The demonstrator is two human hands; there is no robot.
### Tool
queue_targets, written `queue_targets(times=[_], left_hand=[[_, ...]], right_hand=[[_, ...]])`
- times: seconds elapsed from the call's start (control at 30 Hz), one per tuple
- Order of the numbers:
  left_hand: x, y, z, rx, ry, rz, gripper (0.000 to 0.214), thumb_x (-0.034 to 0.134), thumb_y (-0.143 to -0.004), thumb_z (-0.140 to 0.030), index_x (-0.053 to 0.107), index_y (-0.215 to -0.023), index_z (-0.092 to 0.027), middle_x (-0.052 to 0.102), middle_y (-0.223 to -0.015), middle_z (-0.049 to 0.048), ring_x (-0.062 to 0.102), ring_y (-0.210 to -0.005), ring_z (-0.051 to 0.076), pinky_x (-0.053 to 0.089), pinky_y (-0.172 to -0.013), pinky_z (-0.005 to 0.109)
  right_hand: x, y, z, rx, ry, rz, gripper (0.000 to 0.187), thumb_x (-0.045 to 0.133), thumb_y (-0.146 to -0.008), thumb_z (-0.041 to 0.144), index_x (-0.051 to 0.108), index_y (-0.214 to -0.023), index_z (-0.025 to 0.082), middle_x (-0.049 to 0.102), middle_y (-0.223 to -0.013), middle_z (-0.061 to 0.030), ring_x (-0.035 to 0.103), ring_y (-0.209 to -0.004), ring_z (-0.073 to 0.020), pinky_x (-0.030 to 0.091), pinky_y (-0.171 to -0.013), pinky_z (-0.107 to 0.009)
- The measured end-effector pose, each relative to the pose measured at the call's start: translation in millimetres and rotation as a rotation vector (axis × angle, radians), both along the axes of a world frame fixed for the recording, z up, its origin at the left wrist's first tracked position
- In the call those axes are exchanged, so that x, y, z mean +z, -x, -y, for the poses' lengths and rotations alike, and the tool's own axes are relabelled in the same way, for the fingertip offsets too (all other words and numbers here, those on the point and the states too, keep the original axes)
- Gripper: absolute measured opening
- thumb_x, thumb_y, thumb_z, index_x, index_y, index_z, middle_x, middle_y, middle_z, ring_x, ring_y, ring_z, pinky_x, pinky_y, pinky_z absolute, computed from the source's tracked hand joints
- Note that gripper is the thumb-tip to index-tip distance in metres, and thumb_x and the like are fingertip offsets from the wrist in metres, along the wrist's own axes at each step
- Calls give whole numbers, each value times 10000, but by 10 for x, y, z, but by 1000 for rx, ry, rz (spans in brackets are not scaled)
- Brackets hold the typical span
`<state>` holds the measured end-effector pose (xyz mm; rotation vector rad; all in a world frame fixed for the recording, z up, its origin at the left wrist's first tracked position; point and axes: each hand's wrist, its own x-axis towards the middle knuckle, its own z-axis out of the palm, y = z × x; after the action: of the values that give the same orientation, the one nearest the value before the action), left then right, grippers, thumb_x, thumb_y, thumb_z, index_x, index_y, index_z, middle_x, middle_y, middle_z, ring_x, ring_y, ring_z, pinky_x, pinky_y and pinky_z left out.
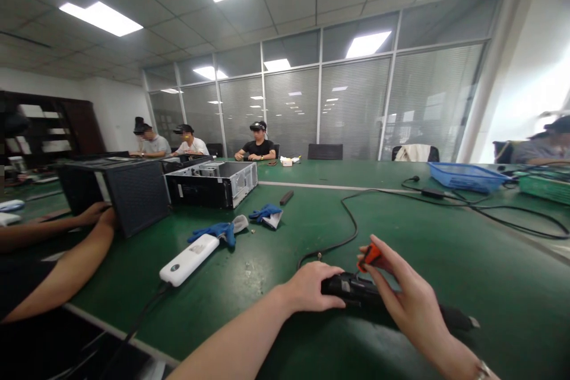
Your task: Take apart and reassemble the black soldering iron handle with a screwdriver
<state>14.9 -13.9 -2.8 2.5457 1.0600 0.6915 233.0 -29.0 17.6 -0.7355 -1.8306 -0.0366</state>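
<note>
My left hand point(314, 288) is closed over the near end of a black device point(356, 290) that lies on the green table point(423, 237). My right hand point(403, 291) pinches a small orange part point(369, 255) just above the same black device. A black cable point(351, 222) runs from the device away across the table.
A white power strip point(189, 259) and blue gloves point(225, 230) lie to the left. Two black computer cases point(214, 183) stand beyond; a neighbour's arms point(66, 261) reach to the nearer one. Blue basket point(465, 177) and green basket point(545, 187) sit at right. Several people sit at the far side.
</note>
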Motion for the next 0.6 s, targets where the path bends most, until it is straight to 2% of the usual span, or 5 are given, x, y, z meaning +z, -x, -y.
queue_targets(times=[0.13, 0.27, 0.43, 0.5, 0.6], left_hand=[[-15, -1, -12, -18, 0, 8, 643, 778, -722, -438, 587, -1270, -164, 682, -1134, 117, 646, -1029, 287, 471, -926, 348], [-32, -3, -22, -13, -6, 22, 660, 783, -715, -454, 587, -1276, -168, 683, -1130, 121, 651, -1023, 286, 475, -921, 344], [-48, -4, -25, -29, -18, 30, 654, 775, -725, -448, 589, -1275, -148, 689, -1123, 122, 652, -1015, 278, 472, -921, 338], [-52, -1, -24, -35, -18, 34, 655, 770, -730, -452, 584, -1284, -156, 688, -1133, 115, 651, -1018, 270, 470, -926, 332], [-58, 0, -24, -39, -28, 48, 655, 771, -732, -448, 580, -1291, -164, 684, -1146, 110, 649, -1031, 262, 465, -939, 322]], right_hand=[[-5, 5, 8, -5, 4, 24, 539, 517, -936, 277, 362, -1451, 254, 606, -1227, -107, 645, -1066, -234, 562, -872, -371], [7, -26, -11, -46, -70, 1, 455, 564, -915, 289, 484, -1363, 274, 637, -1088, -80, 667, -925, -211, 573, -763, -318], [-18, -18, -3, 27, 44, 14, 509, 508, -942, 247, 372, -1432, 256, 621, -1207, -91, 645, -1063, -214, 539, -910, -362], [-24, -7, 2, 0, 24, -17, 514, 566, -912, 281, 407, -1400, 237, 600, -1210, -108, 627, -1082, -239, 533, -919, -393], [-48, -20, -14, -31, -22, -56, 440, 606, -890, 292, 497, -1314, 245, 634, -1104, -89, 663, -964, -226, 563, -840, -366]])
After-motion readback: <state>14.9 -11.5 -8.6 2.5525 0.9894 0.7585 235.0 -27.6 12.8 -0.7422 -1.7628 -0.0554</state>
